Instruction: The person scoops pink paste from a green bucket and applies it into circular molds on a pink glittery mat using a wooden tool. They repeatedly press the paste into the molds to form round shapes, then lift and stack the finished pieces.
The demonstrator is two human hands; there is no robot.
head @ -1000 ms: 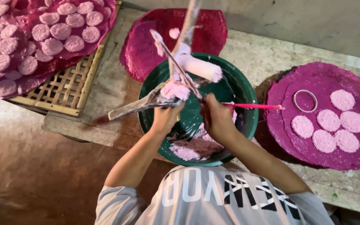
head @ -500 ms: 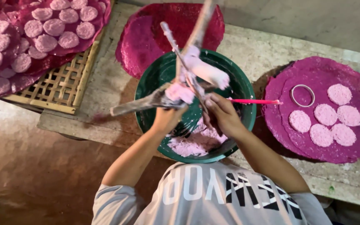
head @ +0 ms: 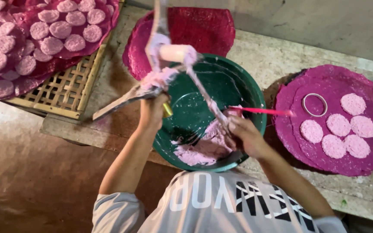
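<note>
A green bowl (head: 251, 92) holds a mass of wet pink dough (head: 199, 149) at its near side. My left hand (head: 153, 111) grips a long flat paddle (head: 117, 102) at the bowl's left rim; pink dough clings to its blade. My right hand (head: 243, 134) is shut on a thin dough-coated stick (head: 203, 92) that slants up to the left, above the dough. A white dough-smeared roller (head: 174, 52) and another upright stick hang at the crossing over the bowl's far-left rim. A thin pink rod (head: 266, 111) lies across the right rim beside my right hand.
At the right a magenta mat (head: 324, 82) carries several pink round cakes (head: 334, 124) and a white ring (head: 315, 103). Behind the bowl lies a dark red mat (head: 203, 30). At the far left a woven bamboo tray (head: 67, 88) holds more mats covered with pink cakes (head: 59, 29).
The crossed tools have shifted from over the bowl's middle to its far-left rim. My left hand moved left with the paddle. My right hand dropped towards the dough on the near side.
</note>
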